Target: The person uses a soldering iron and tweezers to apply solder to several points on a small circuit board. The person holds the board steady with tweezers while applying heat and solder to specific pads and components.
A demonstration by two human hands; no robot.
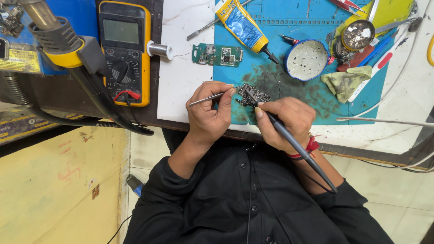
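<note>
Black sleeves are leading up to both hands, the left hand (209, 112) pinching slim metal tweezers (205, 98) in a closed grip and the right hand (285, 119) wrapping a dark soldering iron (298, 147), both tips meeting the small circuit board (253, 96) lying on the blue mat (271, 77) atop the worktop (181, 77).

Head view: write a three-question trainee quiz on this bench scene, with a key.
1. True or false: the left hand holds the tweezers.
2. Which tool does the right hand grip? A) black soldering iron B) glue tube C) screwdriver
3. Fill in: the small dark circuit board lies on the ____ work mat.

Key: 1 true. 2 A. 3 blue.
</note>
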